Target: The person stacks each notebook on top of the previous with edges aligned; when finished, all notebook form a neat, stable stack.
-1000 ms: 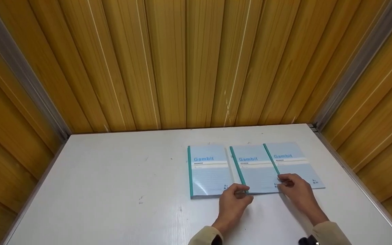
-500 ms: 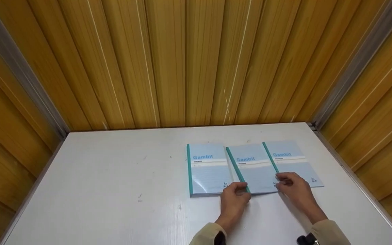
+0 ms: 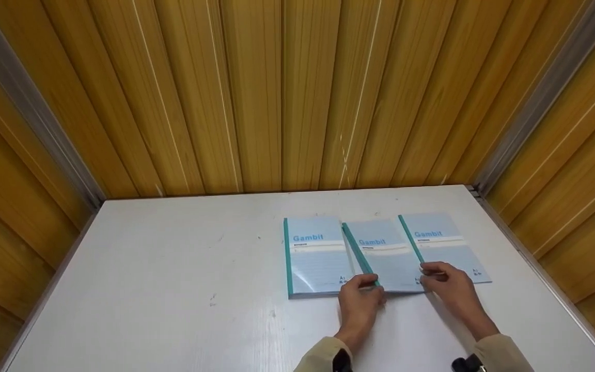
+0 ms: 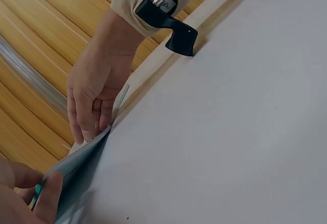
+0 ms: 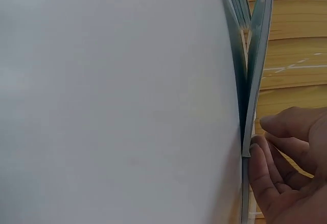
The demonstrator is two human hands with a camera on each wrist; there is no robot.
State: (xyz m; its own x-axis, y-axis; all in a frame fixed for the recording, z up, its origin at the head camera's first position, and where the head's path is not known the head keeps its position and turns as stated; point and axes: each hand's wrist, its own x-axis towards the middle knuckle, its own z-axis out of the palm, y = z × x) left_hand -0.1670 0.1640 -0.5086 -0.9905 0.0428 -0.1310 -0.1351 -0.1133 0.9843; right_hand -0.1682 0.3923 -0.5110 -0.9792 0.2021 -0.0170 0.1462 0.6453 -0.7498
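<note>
Three light-blue notebook covers marked Gambit, with green spines, show side by side in the head view. My left hand pinches the middle notebook by the lower end of its spine. In the right wrist view that end is raised and the notebook bends upward. My right hand touches the middle notebook's lower right corner, beside the spine of the right notebook; its thumb and fingers are on the upper side. The left notebook looks thick, with several layered edges in the right wrist view.
The white table extends left and in front of the notebooks. Yellow wood-look panels stand behind and at both sides, with grey metal posts at the corners. A black wrist mount sits at the right sleeve.
My left hand has shifted slightly right with the middle notebook's lower spine end, which now slants more. The gap beside the left notebook has widened there. My right hand has stayed nearly still.
</note>
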